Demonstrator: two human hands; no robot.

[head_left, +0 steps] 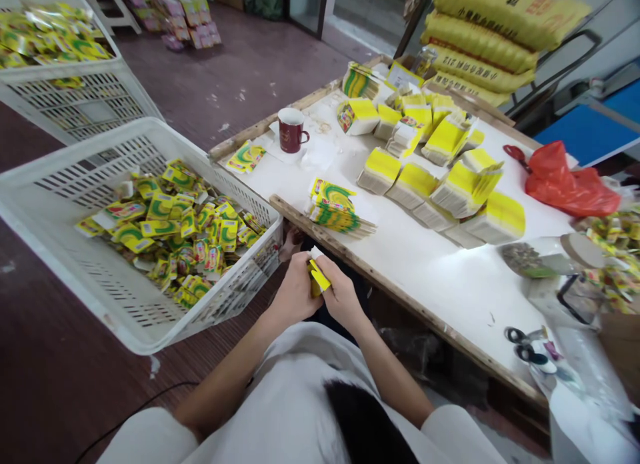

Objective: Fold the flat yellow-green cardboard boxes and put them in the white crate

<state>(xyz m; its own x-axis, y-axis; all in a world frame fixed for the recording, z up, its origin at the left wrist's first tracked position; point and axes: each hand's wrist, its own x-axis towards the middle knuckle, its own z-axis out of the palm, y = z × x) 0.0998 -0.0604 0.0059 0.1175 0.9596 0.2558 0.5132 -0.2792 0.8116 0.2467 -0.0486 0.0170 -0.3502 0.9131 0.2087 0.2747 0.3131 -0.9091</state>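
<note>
At the lower centre of the frame, the left hand (295,292) and the right hand (343,293) meet over one small yellow packet (320,277). The fingers of both are closed on it, the left from its left side, the right from its right, so neither hand is nearer. The packet lies right between the fingertips, held in the air just short of the desk (410,284). What shows of its long axis slants from upper left to lower right, with a white end poking up between the fingers; the rest is covered, so its full shape and whether it is open cannot be told.

Left of the hands, the crate (210,311) holds a heap of similar packets; its right corner comes near the edge of the desk, and the left hand is clearly the nearer one to it. Just above the hands in the frame, a pile (333,204) of printed yellow-and-green sleeves rests at the desk's near edge, overlapping one another, the long way running left to right and dipping a little rightward. It lies more directly above the right hand.

Farther off, a cup (290,132) stands upright above the pile, slightly left, and rows of yellow-topped stacks (415,184) fill the upper right centre. Beyond the desk, yellow sacks (480,47) lie heaped at the upper right.
</note>
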